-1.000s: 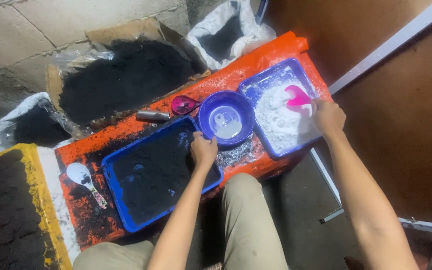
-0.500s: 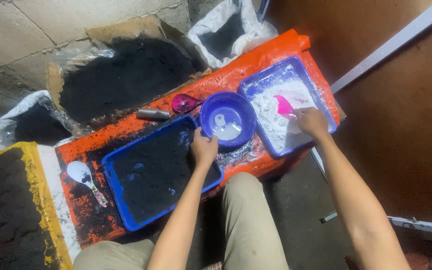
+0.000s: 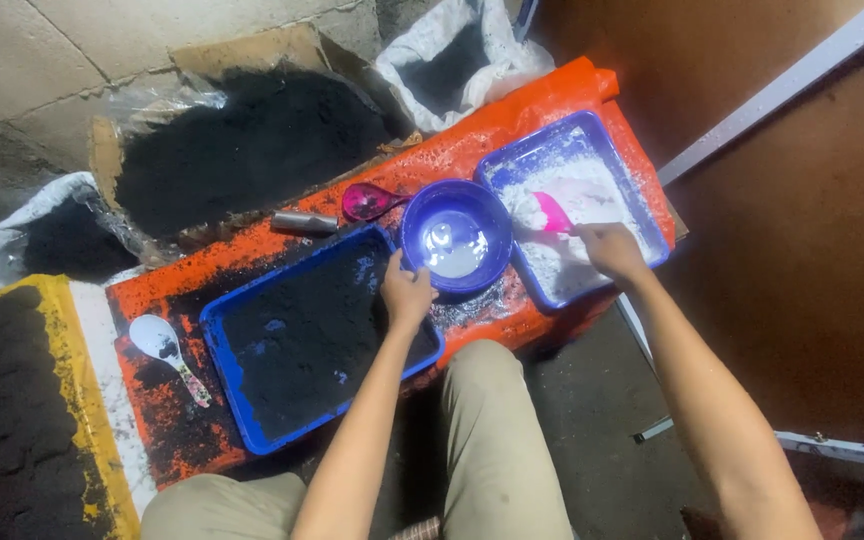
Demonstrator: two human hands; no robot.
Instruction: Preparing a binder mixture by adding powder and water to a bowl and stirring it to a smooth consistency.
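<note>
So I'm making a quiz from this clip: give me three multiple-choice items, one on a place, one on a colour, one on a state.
1. Where is the round bowl? A between the two trays B on the floor C inside a sack
2. The scoop in the right hand is: A green B pink C black
3. The left tray holds: A black powder B water C nothing

A: it sits between the trays. B: its blade is bright pink. A: dark powder covers the tray's bottom.

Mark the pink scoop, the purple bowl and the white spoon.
pink scoop (image 3: 552,212), head view, on its pink blade.
purple bowl (image 3: 482,205), head view, on its right inner wall.
white spoon (image 3: 152,335), head view, on its white bowl end.
</note>
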